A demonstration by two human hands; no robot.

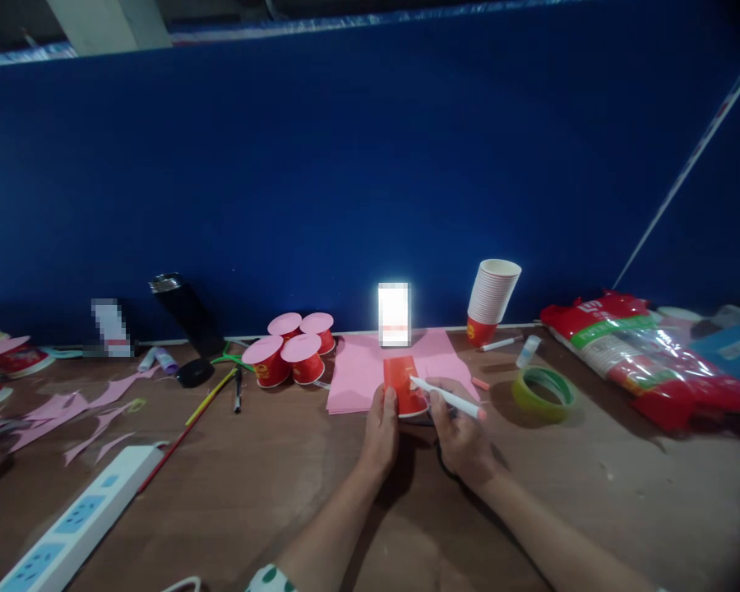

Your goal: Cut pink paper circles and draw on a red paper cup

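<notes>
A red paper cup is held upside down or tilted in front of me, and I cannot tell which; my left hand grips its left side. Between the fingers of my right hand is a white marker with an orange end. Its tip meets or nearly meets the cup's front. Behind the cup lies a stack of pink paper. To the left stand several red cups topped with pink paper discs.
A leaning stack of paper cups, a tape roll and a red plastic package are on the right. Leftward are a black flask, pink scraps and a power strip. A blue partition rises behind.
</notes>
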